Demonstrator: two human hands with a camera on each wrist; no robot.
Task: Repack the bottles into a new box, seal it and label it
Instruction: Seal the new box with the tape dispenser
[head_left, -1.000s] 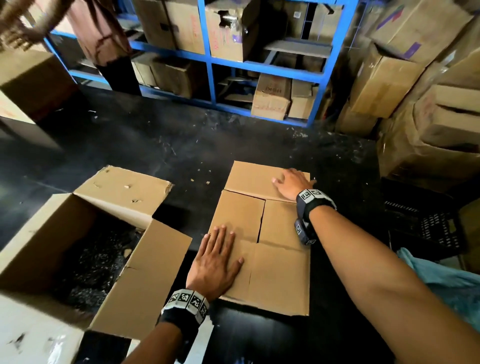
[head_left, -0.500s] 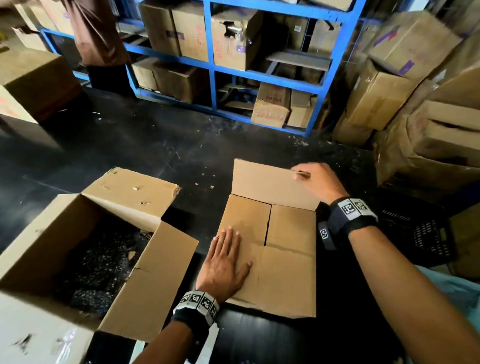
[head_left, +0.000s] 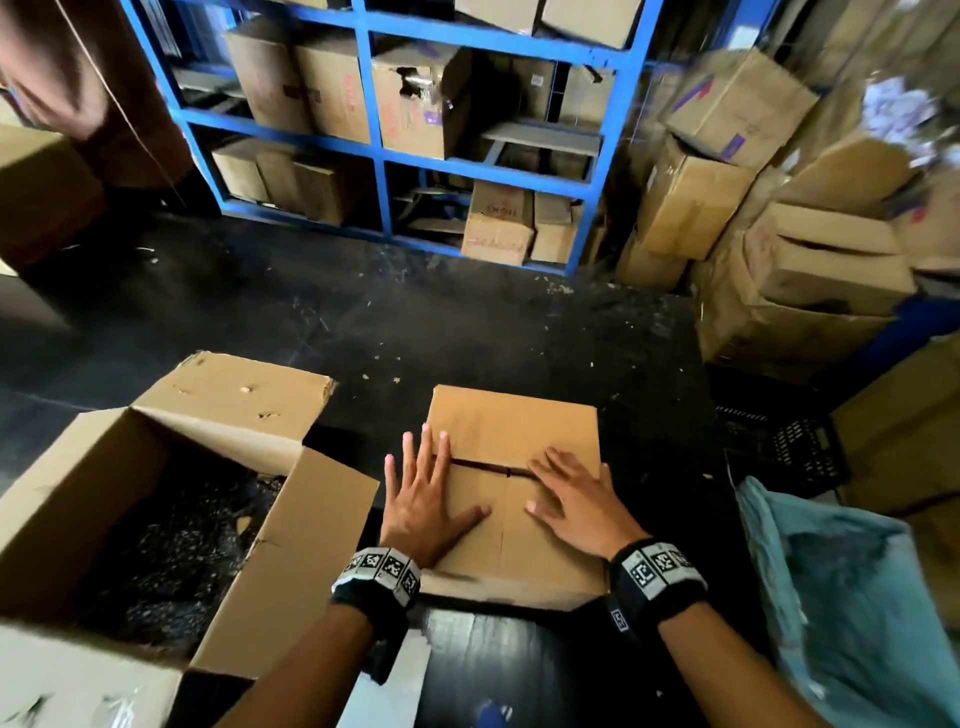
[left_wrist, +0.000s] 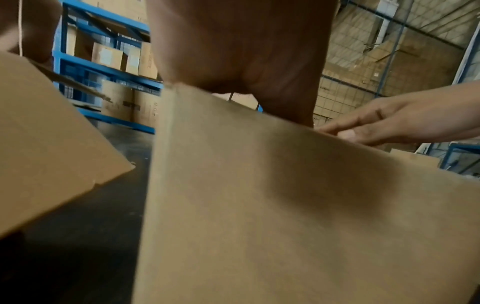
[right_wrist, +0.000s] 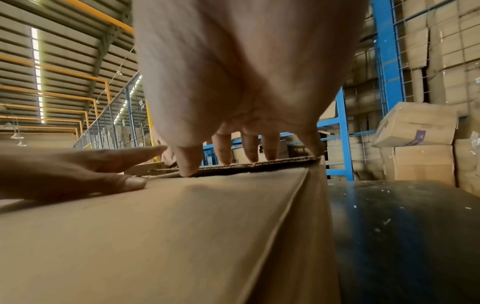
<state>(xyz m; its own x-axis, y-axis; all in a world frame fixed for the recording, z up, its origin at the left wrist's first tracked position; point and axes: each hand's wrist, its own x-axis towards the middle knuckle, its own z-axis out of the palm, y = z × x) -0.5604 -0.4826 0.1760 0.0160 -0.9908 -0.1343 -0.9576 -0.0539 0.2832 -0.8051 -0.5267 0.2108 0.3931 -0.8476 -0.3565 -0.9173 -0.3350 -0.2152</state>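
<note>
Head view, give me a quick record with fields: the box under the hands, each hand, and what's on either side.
box: small cardboard box, flaps folded down, narrow gap at the seam, no tape seen
left hand: left hand flat on the flaps, fingers straight
right hand: right hand flat on the flaps
left side: large open carton, dark contents
right side: blue plastic bag

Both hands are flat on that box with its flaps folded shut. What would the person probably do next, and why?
Probably reach for tape with one hand: the left hand and right hand press the box's flaps down, yet the seam gapes untaped. No tape shows.
</note>
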